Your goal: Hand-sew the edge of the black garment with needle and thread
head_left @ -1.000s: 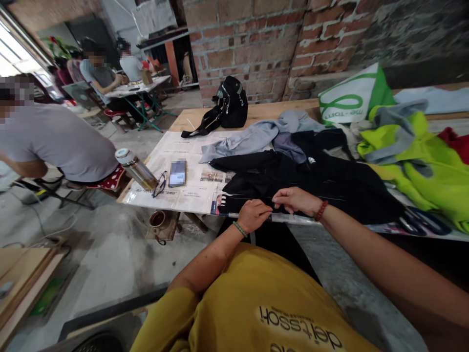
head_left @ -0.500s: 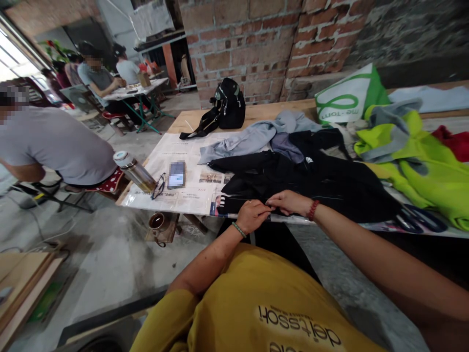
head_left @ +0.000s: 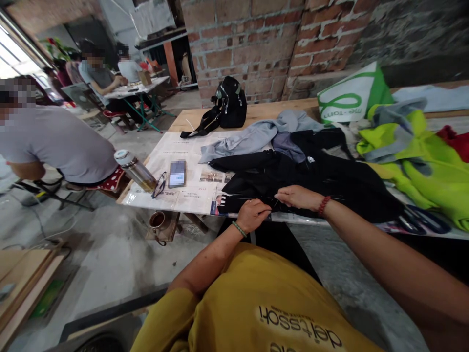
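Note:
A black garment [head_left: 344,183] with a small white logo lies spread along the near edge of the table. My left hand [head_left: 252,215], wearing a green bead bracelet, pinches the garment's near edge between thumb and fingers. To its right, my right hand [head_left: 296,198], with a red bead bracelet, is closed in a pinch just above the black cloth. A thin pale line, looking like a sewing needle with thread, shows at its fingertips; it is too fine to make out fully. A striped white end of the garment [head_left: 223,201] lies left of my left hand.
Left on the newspaper-covered table [head_left: 186,200] are a phone [head_left: 177,173], glasses [head_left: 159,185] and a flask [head_left: 135,170]. Behind lie a grey garment [head_left: 245,141], black bag [head_left: 232,103], green-white bag [head_left: 351,95] and yellow-green clothing [head_left: 421,151]. A seated person [head_left: 62,139] is at left.
My right hand has drawn away from my left hand, up and to the right, opening a gap between them. My left hand stays on the black cloth.

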Action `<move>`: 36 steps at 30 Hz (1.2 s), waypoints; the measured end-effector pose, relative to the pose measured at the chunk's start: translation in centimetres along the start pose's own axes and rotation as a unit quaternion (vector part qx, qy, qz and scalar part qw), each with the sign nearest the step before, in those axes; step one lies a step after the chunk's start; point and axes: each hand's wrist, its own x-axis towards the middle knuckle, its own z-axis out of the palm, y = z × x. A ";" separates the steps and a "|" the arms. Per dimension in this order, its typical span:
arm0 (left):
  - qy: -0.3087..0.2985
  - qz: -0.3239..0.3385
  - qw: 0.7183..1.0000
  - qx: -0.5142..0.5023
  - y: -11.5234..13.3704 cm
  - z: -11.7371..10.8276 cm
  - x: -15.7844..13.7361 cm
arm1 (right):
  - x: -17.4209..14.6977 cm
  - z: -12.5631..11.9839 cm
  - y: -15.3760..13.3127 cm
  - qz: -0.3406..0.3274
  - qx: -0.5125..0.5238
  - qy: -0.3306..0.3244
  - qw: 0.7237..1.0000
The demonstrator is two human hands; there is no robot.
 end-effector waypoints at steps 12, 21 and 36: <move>-0.020 0.002 1.000 0.020 0.0 -0.2 0.0 | 0.8 1.6 0.6 0.008 0.035 -0.052 0.998; -0.003 0.006 1.000 0.026 -0.2 0.1 -0.2 | 1.4 3.3 -0.1 0.065 0.020 0.051 0.996; 0.025 -0.008 0.999 0.038 -0.1 0.7 -0.4 | 1.1 3.8 -0.4 0.037 0.028 0.046 0.998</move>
